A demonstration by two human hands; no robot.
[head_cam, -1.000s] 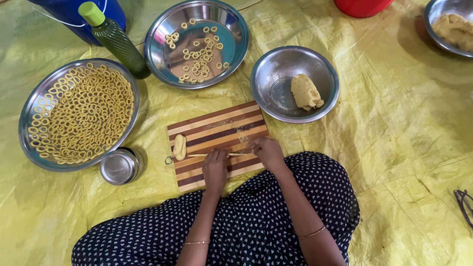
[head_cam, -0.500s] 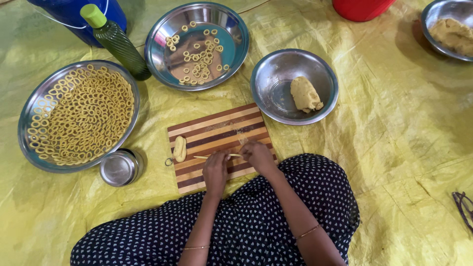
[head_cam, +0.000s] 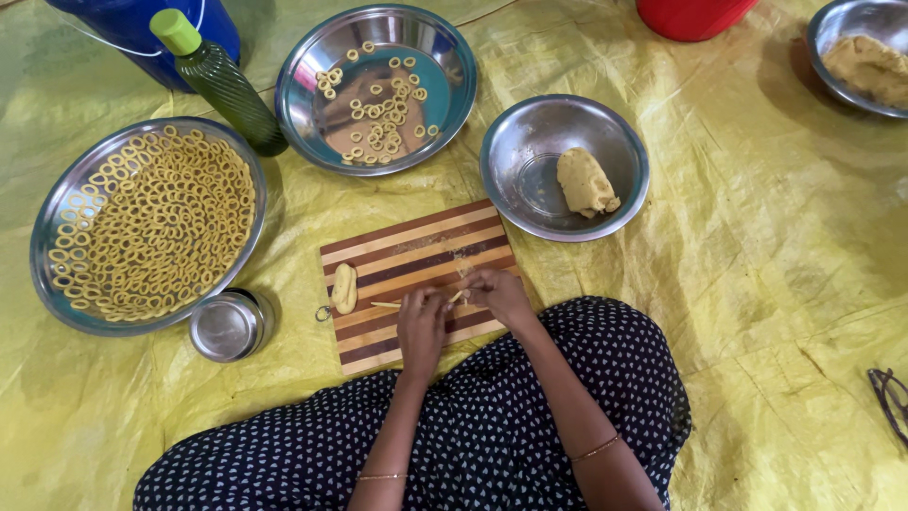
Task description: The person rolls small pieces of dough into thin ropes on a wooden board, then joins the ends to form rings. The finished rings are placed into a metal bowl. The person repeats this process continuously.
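On the striped wooden board (head_cam: 416,279), both hands work a thin strip of dough (head_cam: 386,305) that lies across the middle stripes. The left hand (head_cam: 422,320) rests palm down with its fingers pinching the strip near its right end, and the right hand (head_cam: 499,295) meets it there, fingertips pinched on a short piece of the same dough. The two hands are touching or nearly so. A small oval lump of dough (head_cam: 343,288) waits at the board's left edge, within easy reach.

The board sits just in front of the person's crossed legs, so the hands need little stretch. A steel bowl (head_cam: 530,194) with a larger lump of dough (head_cam: 585,183) stands just beyond the board. A wide steel plate (head_cam: 57,213) at the far left is heaped with dough rings; a second plate (head_cam: 445,85) holds only a few. A green bottle (head_cam: 223,83) stands between them, and a small steel cup (head_cam: 227,326) sits near the board.

Everything rests on a crinkled yellow sheet (head_cam: 757,284) spread over the floor.
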